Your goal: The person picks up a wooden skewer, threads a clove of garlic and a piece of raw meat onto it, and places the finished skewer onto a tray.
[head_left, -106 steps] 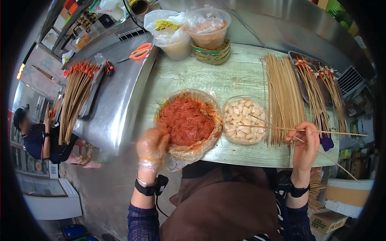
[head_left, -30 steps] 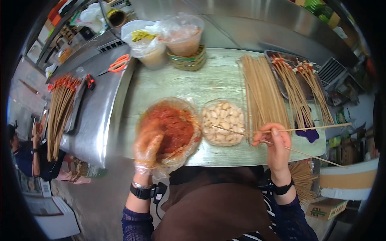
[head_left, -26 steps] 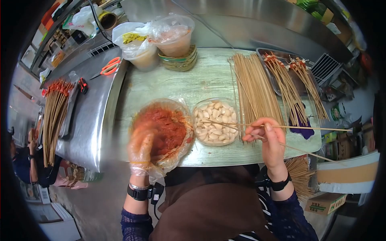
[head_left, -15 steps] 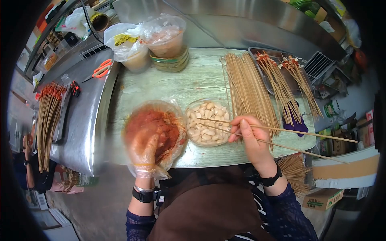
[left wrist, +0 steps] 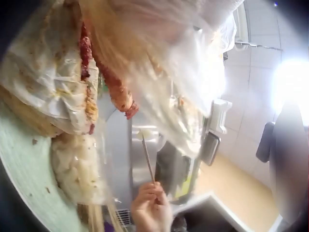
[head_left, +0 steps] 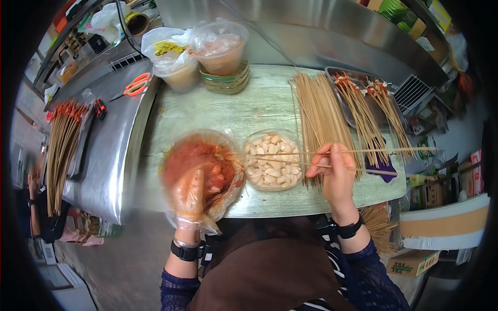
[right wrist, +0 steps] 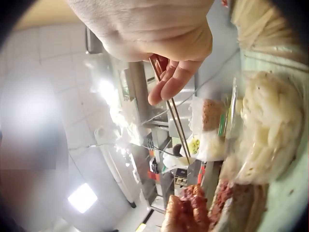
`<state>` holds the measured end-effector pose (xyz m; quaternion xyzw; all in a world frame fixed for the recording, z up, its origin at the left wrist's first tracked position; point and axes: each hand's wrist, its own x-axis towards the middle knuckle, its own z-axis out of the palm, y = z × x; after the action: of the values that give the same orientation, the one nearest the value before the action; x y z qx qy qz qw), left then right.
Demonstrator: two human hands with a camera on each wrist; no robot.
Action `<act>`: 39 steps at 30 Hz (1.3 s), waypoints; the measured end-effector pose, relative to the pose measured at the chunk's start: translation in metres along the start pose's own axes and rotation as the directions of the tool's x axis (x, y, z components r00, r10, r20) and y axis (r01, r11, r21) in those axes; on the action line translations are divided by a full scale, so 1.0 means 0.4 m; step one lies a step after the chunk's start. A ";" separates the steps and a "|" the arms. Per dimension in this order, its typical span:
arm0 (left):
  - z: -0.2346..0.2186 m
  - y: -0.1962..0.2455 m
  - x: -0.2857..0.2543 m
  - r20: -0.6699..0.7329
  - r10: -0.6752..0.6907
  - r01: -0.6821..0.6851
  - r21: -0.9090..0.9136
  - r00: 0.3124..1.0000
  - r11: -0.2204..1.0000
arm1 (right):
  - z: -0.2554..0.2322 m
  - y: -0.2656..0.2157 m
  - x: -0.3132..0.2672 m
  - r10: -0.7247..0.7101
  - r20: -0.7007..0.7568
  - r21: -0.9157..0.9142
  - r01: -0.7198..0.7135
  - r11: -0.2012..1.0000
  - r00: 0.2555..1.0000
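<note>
In the head view, my plastic-gloved left hand [head_left: 189,194] is in the red meat [head_left: 215,176] in a bag-lined bowl, its fingers blurred. Red meat [right wrist: 193,198] clings to the gloved fingers in the right wrist view. My bare right hand [head_left: 337,173] pinches two thin wooden skewers [head_left: 311,153] that reach left over a clear tub of peeled garlic cloves [head_left: 272,179]. A pale piece [left wrist: 143,132] shows at a skewer tip in the left wrist view; what carries it is hard to tell.
Loose skewers [head_left: 321,114] lie right of the garlic. Bundles of tipped skewers [head_left: 363,119] rest on a tray at the right, others [head_left: 67,140] on the steel counter. Two plastic-covered tubs [head_left: 220,52] stand at the back; orange-handled scissors [head_left: 137,85] lie at the left.
The head view has shifted slightly. My right hand has moved a little right and the skewers lie more level. Earlier my left hand was at the bowl's near-left edge; now it is in the meat.
</note>
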<state>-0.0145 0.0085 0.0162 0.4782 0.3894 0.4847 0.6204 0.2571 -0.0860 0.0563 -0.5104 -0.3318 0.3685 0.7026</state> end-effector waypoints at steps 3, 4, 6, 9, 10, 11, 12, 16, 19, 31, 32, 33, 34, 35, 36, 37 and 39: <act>0.008 0.032 0.002 0.155 -0.164 0.191 -0.180 0.974 0.965 | -0.007 0.015 0.021 0.113 0.079 0.312 -0.132 0.941 0.990; 0.016 0.047 -0.001 0.204 -0.189 0.233 -0.218 0.960 0.948 | -0.001 0.027 0.024 0.177 0.130 0.383 -0.214 0.899 0.976; 0.015 0.057 -0.008 0.321 -0.203 0.300 -0.290 0.925 0.909 | 0.022 0.051 0.023 0.258 0.206 0.413 -0.323 0.852 0.944; 0.025 0.081 -0.026 0.329 -0.261 0.335 -0.195 0.908 0.922 | 0.062 0.063 0.013 0.323 0.269 0.407 -0.411 0.816 0.907; 0.018 0.084 -0.028 0.315 -0.296 0.356 -0.150 0.902 0.922 | 0.070 0.065 0.011 0.323 0.276 0.395 -0.414 0.820 0.905; 0.016 0.086 -0.030 0.315 -0.295 0.349 -0.129 0.902 0.928 | 0.075 0.066 0.010 0.325 0.282 0.383 -0.416 0.825 0.903; 0.013 0.088 -0.032 0.314 -0.294 0.341 -0.108 0.903 0.934 | 0.075 0.065 0.010 0.313 0.277 0.366 -0.401 0.840 0.909; 0.001 0.083 -0.035 0.285 -0.325 0.357 -0.067 0.902 0.932 | 0.075 0.063 0.011 0.283 0.264 0.313 -0.359 0.879 0.922; 0.018 0.082 -0.038 0.229 -0.290 0.305 -0.028 0.929 0.952 | 0.079 0.041 0.004 0.249 0.215 0.251 -0.300 0.920 0.944; 0.004 -0.008 -0.012 -0.075 -0.231 0.158 -0.526 0.970 0.835 | 0.131 -0.013 -0.083 -0.283 0.346 0.011 0.298 0.954 0.894; 0.002 -0.010 -0.012 -0.093 -0.224 0.143 -0.529 0.970 0.837 | 0.126 -0.014 -0.082 -0.339 0.403 -0.062 0.394 0.917 0.850; 0.002 -0.011 -0.014 -0.106 -0.239 0.145 -0.542 0.965 0.828 | 0.124 -0.014 -0.082 -0.384 0.463 -0.127 0.488 0.864 0.799; 0.002 -0.012 -0.014 -0.117 -0.253 0.148 -0.556 0.960 0.818 | 0.129 -0.015 -0.083 -0.393 0.476 -0.132 0.505 0.853 0.787; 0.004 -0.013 -0.015 -0.127 -0.268 0.151 -0.570 0.955 0.807 | 0.137 -0.017 -0.085 -0.401 0.488 -0.138 0.523 0.841 0.775; 0.008 -0.012 -0.017 -0.137 -0.267 0.148 -0.559 0.954 0.816 | 0.142 -0.018 -0.085 -0.409 0.501 -0.145 0.540 0.829 0.763; 0.014 -0.010 -0.019 -0.146 -0.265 0.145 -0.548 0.953 0.824 | 0.143 -0.017 -0.085 -0.408 0.512 -0.159 0.550 0.820 0.756; 0.017 -0.012 -0.020 -0.159 -0.264 0.139 -0.544 0.951 0.827 | 0.145 -0.015 -0.084 -0.407 0.533 -0.185 0.572 0.799 0.741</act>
<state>-0.0089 -0.0009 0.0134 0.1871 0.3586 0.5553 0.7267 0.1921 -0.0887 0.0742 -0.4111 -0.6729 0.2167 0.5756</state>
